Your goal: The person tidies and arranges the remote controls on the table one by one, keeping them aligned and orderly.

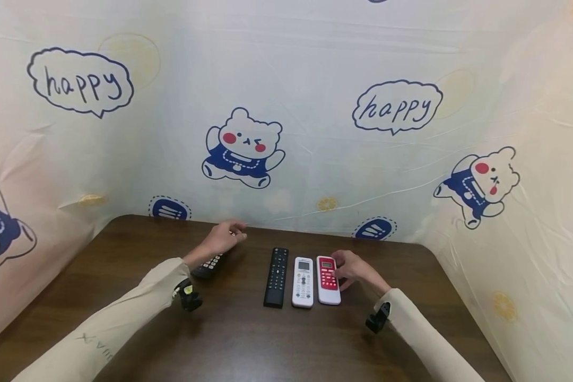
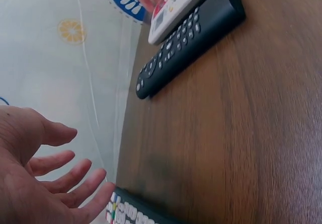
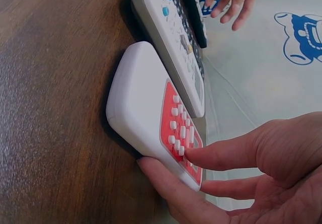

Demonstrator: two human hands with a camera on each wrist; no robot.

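Observation:
My right hand (image 1: 355, 268) holds the right edge of a white remote control with a red keypad (image 1: 329, 295). In the right wrist view its thumb lies on the small buttons while fingers reach along the side. The remote lies face up on the brown table. My left hand (image 1: 221, 239) is held over the left part of the table, fingers spread and relaxed, with nothing in it. Close below it lies a black remote control with pale buttons (image 1: 209, 266), partly hidden by the wrist and sleeve.
Between the hands, a slim black remote (image 1: 276, 278) and a white remote with a small screen (image 1: 303, 284) lie side by side, left of the red-keypad one. The brown table (image 1: 248, 339) ends at a printed curtain (image 1: 315, 175) behind and at both sides.

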